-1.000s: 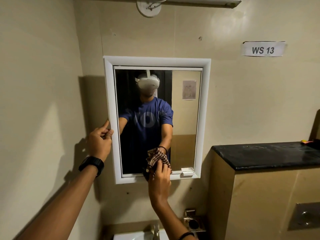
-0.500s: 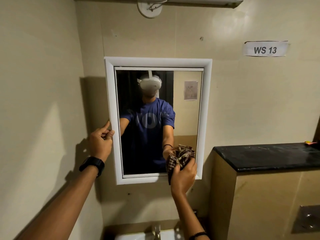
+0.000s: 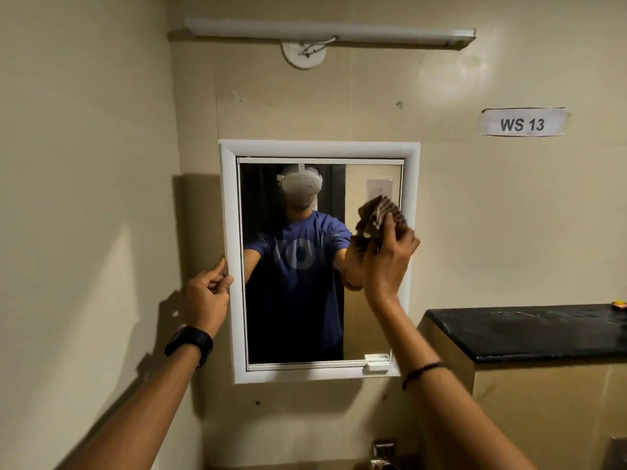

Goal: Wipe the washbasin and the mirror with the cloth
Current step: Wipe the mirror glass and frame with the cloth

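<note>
Beige wall (image 3: 101, 164), white-framed mirror (image 3: 305, 266). Our right hand (image 3: 390, 262), fingers curled, grips the cloth (image 3: 380, 215) against its upper right; our left hand (image 3: 207, 296) pinches its left edge, forefinger raised.

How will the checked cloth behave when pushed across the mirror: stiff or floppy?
Likely floppy: the cloth bunches into folds in the right hand, with a corner sticking out above. Probably light, since one hand holds it raised. It should slide readily on the smooth mirror glass.
</note>
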